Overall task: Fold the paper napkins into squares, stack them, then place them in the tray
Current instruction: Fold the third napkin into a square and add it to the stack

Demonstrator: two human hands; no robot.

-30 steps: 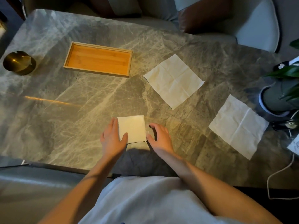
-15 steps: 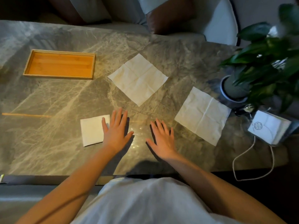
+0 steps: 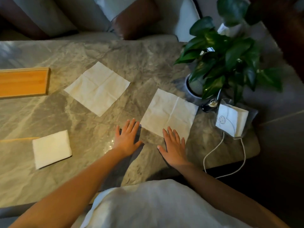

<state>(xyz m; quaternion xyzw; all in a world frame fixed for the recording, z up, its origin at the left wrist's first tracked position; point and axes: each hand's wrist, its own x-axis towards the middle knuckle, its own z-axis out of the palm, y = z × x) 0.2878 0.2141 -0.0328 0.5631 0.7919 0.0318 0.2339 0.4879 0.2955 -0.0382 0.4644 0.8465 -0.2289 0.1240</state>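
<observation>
The folded napkin (image 3: 51,148) lies flat as a small square on the table (image 3: 148,63), on the person's side of the tray (image 3: 23,83) and well apart from it. 2 more napkins lie spread open: the middle napkin (image 3: 97,88) just right of the tray, the right napkin (image 3: 169,112) farther right again. Both hands are out over the marble, fingers straight and spread, holding nothing. The left hand (image 3: 127,137) sits far right of the tray, its fingertips just beside the right napkin's near-left corner. The right hand (image 3: 174,145) lies beyond it, fingertips over that napkin's near edge, though I cannot tell whether they press it. Farthest from the tray stands a plant (image 3: 227,51), with a white pack (image 3: 232,119) and a cable (image 3: 212,155) beside it
</observation>
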